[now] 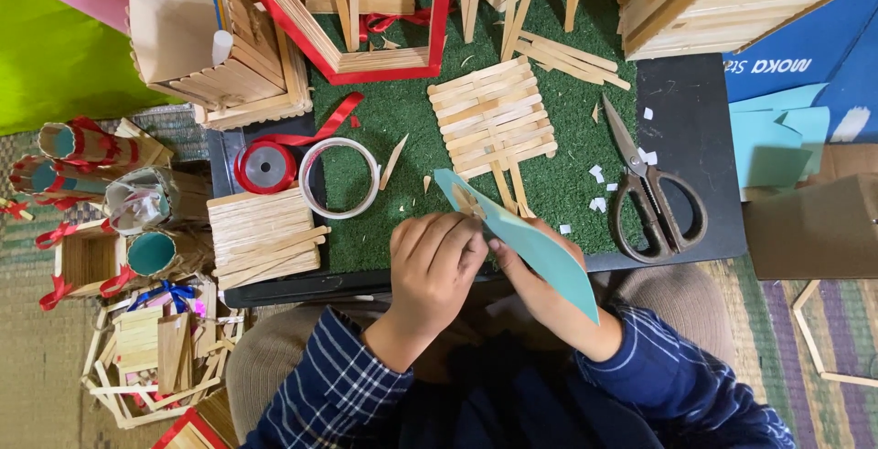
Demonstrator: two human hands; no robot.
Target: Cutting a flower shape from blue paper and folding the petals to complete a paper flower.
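On the green-matted surface (402, 220) crowded with stick crafts, both hands hold a teal paper strip (526, 240) at its near edge, left hand (434, 261) pinching, right hand (540, 298) gripping beneath; a tight pinch could crease it.

A light blue-green paper sheet (535, 243), long and pointed at its far-left tip, is held tilted at the near edge of the green mat, with a small wooden piece (468, 200) laid against it.
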